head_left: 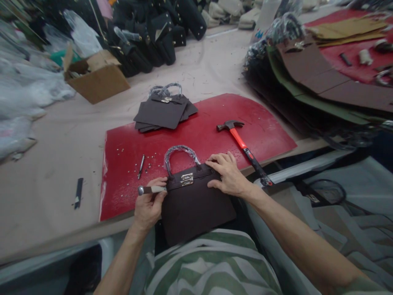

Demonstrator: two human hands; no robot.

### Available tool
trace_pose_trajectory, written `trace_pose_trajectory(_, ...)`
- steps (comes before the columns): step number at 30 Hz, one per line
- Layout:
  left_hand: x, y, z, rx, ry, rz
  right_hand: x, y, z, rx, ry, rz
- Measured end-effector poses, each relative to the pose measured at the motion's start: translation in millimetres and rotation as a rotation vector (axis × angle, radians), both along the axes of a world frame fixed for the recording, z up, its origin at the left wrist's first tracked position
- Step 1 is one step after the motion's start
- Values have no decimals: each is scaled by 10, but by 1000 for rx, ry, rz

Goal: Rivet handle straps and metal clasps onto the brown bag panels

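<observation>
A dark brown handbag panel (196, 209) with a metal clasp (187, 179) and a plastic-wrapped handle (181, 148) lies between my hands, its lower part over the table's front edge. My left hand (150, 205) is closed at the panel's left upper edge, holding a short punch-like tool (152, 189) with a round metal end and a pale section. My right hand (227, 174) grips the panel's upper right corner, thumb on the front face and fingers over the top edge. A claw hammer (242, 145) with a red and black handle rests to the right of my right hand.
The red mat (211, 123) carries a stack of similar panels (162, 112), a thin metal rod (141, 166) and scattered small bits. A cardboard box (98, 80) stands at the back left. Layered brown and green panels (325, 82) hang over the table at right.
</observation>
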State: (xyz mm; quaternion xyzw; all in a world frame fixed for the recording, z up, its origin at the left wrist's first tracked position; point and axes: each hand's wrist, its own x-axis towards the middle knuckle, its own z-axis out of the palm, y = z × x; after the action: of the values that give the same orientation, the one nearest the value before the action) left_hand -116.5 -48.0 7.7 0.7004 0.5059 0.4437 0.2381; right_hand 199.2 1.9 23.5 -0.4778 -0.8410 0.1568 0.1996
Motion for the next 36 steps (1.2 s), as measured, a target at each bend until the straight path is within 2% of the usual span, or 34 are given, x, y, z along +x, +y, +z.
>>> trace_pose_trajectory(8,15,-21,33,43,4,5,29,-21,-76,72,-31,39)
trace_pose_trajectory(13,31,-45,36,48,-12,16,32,-20,-62,76,-21,37)
trace_pose_trajectory(15,30,-64,42,18,-66,51,25,-28,-49,75,-16,13)
trace_pose_trajectory(18,67,-67,91,-26,-255,184,15,-45,-46,63,-17,-27)
trace_pose_trajectory(21,245,-15,196,-27,-403,260,9,-54,-55,41,-7,-50)
trace_pose_trajectory(25,720,91,283,-7,-393,94,-3,-54,-58,27,20,-68)
trace_pose_trajectory(28,1041,161,209,62,-246,-42,-8,-58,-52,29,23,-72)
trace_pose_trajectory(30,1155,196,121,118,-146,-73,-8,-63,-51,37,20,-75)
trace_pose_trajectory(36,1191,230,-32,110,-137,-35,1,-70,-49,26,49,-74)
